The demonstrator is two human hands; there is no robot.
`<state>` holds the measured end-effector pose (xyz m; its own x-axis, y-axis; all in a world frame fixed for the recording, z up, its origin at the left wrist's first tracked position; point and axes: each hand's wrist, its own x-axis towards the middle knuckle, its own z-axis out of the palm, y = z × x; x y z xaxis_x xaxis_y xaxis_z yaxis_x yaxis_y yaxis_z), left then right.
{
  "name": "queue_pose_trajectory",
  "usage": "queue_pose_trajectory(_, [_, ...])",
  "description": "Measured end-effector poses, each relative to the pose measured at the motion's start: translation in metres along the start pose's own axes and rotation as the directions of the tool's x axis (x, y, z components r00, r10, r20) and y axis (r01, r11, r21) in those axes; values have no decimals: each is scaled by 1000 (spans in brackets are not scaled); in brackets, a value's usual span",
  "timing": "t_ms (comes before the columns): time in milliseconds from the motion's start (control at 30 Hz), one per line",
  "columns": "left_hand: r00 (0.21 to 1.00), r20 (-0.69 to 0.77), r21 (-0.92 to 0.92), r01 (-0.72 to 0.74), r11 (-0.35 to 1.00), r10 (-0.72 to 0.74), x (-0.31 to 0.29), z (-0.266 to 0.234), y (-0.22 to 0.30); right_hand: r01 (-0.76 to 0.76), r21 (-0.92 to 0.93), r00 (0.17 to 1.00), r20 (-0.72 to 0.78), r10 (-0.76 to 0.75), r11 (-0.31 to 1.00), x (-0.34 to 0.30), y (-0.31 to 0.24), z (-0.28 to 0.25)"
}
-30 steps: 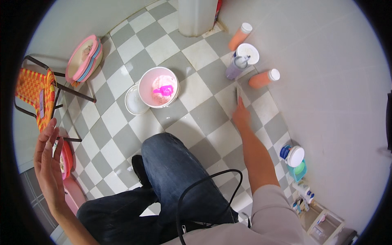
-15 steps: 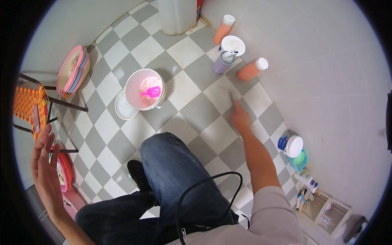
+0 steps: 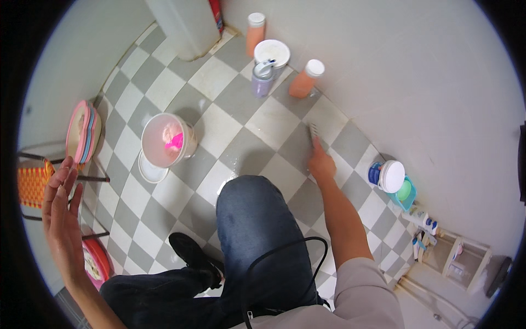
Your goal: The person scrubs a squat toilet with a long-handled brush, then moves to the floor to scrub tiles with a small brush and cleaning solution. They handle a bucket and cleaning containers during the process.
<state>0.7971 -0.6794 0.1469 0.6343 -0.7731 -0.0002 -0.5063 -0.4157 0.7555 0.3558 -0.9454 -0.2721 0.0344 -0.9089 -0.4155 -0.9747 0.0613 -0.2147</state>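
My right hand (image 3: 322, 164) is closed around a small scrubbing brush (image 3: 313, 130) and presses it against the checkered tile floor, its handle hidden in my fist. At the left edge my left hand (image 3: 62, 214) is raised with fingers apart, holding nothing. A white bucket (image 3: 189, 143) stands on the tiles between my hands, with pinkish powder (image 3: 171, 131) and a bright pink scoop (image 3: 174, 142) inside. Partly beneath the bucket's side lies its round white lid (image 3: 152, 169).
Along the right wall stand two orange bottles (image 3: 304, 82), a white tub (image 3: 272, 54), a purple bottle (image 3: 262, 82) and another white tub (image 3: 391, 176) by a teal basket (image 3: 408, 200). Left are a woven chair (image 3: 35, 183) and stacked basins (image 3: 82, 131). A black cable (image 3: 279, 247) crosses my leg.
The view has shifted, so the bucket and bottles appear farther left. My right hand still has the brush on the floor, now on nearby tiles. My left hand stays raised.
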Motion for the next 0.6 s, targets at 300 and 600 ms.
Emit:
queue_pose_trajectory(300, [953, 207, -509, 298, 808, -222, 63, 80, 40, -182, 318, 973, -78, 217, 930, 38, 46, -22])
queue_pose_trajectory(600, [993, 63, -329, -76, 941, 102, 58, 43, 117, -96, 184, 982, 178, 63, 978, -85, 58, -7])
